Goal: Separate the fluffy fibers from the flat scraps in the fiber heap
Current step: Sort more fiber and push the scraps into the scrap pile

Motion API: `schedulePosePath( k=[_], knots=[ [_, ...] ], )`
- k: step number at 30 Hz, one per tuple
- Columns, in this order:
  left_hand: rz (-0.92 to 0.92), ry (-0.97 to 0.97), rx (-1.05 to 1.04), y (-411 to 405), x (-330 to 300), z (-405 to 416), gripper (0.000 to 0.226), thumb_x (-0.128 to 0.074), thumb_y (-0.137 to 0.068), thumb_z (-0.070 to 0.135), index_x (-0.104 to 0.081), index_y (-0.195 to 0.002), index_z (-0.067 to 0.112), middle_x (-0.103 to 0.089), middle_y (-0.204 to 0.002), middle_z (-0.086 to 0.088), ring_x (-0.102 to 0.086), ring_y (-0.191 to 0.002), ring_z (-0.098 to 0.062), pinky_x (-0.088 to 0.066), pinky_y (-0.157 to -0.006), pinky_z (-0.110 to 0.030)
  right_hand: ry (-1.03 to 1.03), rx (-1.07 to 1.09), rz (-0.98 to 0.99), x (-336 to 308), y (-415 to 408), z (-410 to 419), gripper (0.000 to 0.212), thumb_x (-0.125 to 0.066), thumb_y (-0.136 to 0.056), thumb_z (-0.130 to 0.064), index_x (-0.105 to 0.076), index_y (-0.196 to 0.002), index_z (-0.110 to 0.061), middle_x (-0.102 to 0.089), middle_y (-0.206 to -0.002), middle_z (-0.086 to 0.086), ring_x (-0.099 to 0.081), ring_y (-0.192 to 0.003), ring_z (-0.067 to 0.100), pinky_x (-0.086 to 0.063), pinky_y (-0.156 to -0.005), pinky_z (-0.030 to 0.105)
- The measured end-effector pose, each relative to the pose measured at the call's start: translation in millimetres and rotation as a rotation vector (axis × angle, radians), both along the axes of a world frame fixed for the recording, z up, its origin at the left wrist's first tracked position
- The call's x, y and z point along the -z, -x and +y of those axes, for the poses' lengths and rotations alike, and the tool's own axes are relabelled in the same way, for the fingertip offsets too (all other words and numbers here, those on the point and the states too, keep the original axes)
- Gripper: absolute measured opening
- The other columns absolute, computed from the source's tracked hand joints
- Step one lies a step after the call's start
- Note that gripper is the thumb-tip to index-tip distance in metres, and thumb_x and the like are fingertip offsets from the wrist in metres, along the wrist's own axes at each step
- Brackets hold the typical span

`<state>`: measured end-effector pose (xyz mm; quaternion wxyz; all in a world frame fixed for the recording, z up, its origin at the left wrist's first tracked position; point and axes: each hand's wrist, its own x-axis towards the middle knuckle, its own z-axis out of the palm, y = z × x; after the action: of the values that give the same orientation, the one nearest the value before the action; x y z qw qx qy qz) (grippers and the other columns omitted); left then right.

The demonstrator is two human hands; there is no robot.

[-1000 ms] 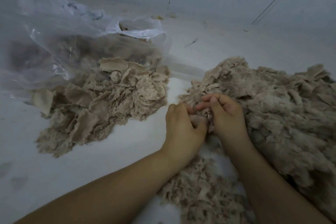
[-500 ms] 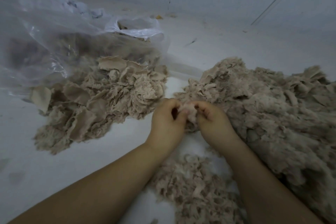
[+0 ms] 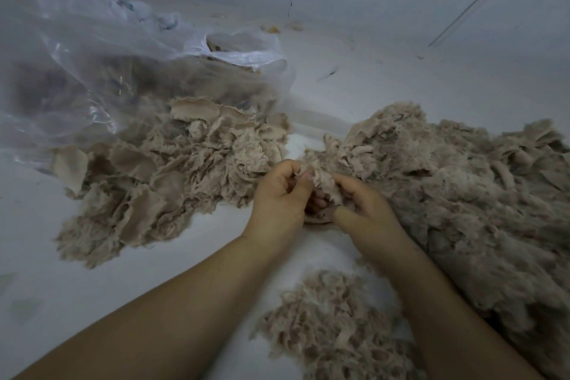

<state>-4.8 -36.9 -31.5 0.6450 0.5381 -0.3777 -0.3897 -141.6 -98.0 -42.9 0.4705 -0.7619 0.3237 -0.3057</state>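
Left hand (image 3: 279, 197) and right hand (image 3: 367, 210) both pinching one beige fibrous clump (image 3: 324, 180) at near edge of big tangled beige fiber heap (image 3: 462, 194). Risks: tearing unevenly, dragging neighbouring fluff along, misplacing among flat beige scraps (image 3: 172, 176) left.

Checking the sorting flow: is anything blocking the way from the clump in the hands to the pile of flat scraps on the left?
Nothing visible does. Both the left hand and right hand grip the clump; the flat-scrap pile lies directly beside it.
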Motion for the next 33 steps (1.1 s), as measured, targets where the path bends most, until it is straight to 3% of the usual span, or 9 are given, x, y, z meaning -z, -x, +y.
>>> schedulePosePath(
  k=[6,9,15,18,23,26,28,30,33],
  knots=[
    [0.028,0.039,-0.063,-3,0,-3,0.017,-0.049,-0.101,0.008,-0.056,-0.086,0.003,-0.065,-0.069,-0.016,-0.064,-0.058,-0.025,-0.057,-0.057,-0.035,0.144,0.178,0.112,4,-1,0,0.030,-0.063,-0.092,-0.016,-0.066,-0.118,-0.030,-0.066,-0.099,-0.032,-0.062,-0.094,-0.009,-0.051,-0.080,0.012],
    [-0.032,0.081,-0.119,-2,1,-3,0.018,-0.047,-0.101,0.004,-0.056,-0.085,0.000,-0.066,-0.077,-0.022,-0.064,-0.066,-0.031,-0.058,-0.065,-0.041,0.151,0.272,0.207,7,2,-2,0.030,-0.048,-0.094,-0.003,-0.069,-0.104,-0.023,-0.069,-0.091,-0.007,-0.063,-0.075,0.004,-0.049,-0.060,0.013],
    [-0.091,0.130,-0.226,-5,3,-3,0.020,-0.045,-0.101,0.004,-0.046,-0.085,-0.007,-0.048,-0.079,-0.033,-0.047,-0.069,-0.037,-0.049,-0.073,-0.058,0.086,0.368,0.121,4,1,-3,0.038,-0.040,-0.090,0.015,-0.071,-0.108,0.002,-0.062,-0.082,0.002,-0.055,-0.055,-0.017,-0.034,-0.046,-0.001],
    [0.008,0.108,-0.204,-10,3,-4,0.021,-0.046,-0.101,0.004,-0.046,-0.082,-0.006,-0.051,-0.083,-0.033,-0.051,-0.076,-0.047,-0.050,-0.085,-0.065,0.052,0.401,0.131,4,1,-4,0.042,-0.042,-0.092,0.011,-0.068,-0.120,-0.006,-0.067,-0.093,0.010,-0.056,-0.055,-0.009,-0.035,-0.047,0.000],
    [0.194,0.100,-0.170,-12,5,-7,0.028,-0.045,-0.100,0.001,-0.045,-0.073,0.005,-0.050,-0.067,-0.010,-0.058,-0.066,-0.024,-0.056,-0.071,-0.040,0.072,0.444,0.193,4,1,-7,0.049,-0.038,-0.094,0.008,-0.062,-0.131,-0.013,-0.067,-0.108,0.010,-0.059,-0.076,0.014,-0.041,-0.058,0.010],
    [0.275,0.117,-0.233,-18,3,-9,0.028,-0.041,-0.101,0.002,-0.045,-0.074,0.007,-0.048,-0.073,-0.022,-0.047,-0.072,-0.037,-0.048,-0.077,-0.060,0.076,0.470,0.136,0,1,-6,0.049,-0.038,-0.092,0.012,-0.063,-0.128,-0.008,-0.066,-0.104,0.010,-0.053,-0.060,-0.003,-0.036,-0.052,0.001],
    [0.226,0.146,-0.221,-20,3,-9,0.024,-0.046,-0.100,0.005,-0.044,-0.077,-0.002,-0.044,-0.074,-0.039,-0.044,-0.070,-0.052,-0.042,-0.077,-0.073,0.119,0.454,0.164,-1,1,-5,0.047,-0.042,-0.091,0.010,-0.065,-0.125,-0.010,-0.065,-0.110,0.009,-0.055,-0.071,0.001,-0.038,-0.062,0.003],
    [0.162,0.151,-0.172,-17,4,-8,0.028,-0.054,-0.094,0.010,-0.041,-0.076,-0.006,-0.047,-0.073,-0.042,-0.052,-0.066,-0.055,-0.048,-0.068,-0.064,0.194,0.403,0.258,1,2,-4,0.048,-0.048,-0.087,0.006,-0.065,-0.124,-0.020,-0.059,-0.121,0.002,-0.051,-0.092,0.004,-0.039,-0.078,0.006],
    [0.121,0.137,-0.119,-15,9,-9,0.030,-0.057,-0.095,0.009,-0.038,-0.074,-0.003,-0.051,-0.069,-0.036,-0.062,-0.054,-0.032,-0.055,-0.054,-0.045,0.170,0.331,0.179,-1,3,1,0.053,-0.059,-0.078,0.003,-0.061,-0.108,-0.041,-0.051,-0.118,-0.012,-0.052,-0.099,-0.006,-0.036,-0.080,-0.003]
  ],
)
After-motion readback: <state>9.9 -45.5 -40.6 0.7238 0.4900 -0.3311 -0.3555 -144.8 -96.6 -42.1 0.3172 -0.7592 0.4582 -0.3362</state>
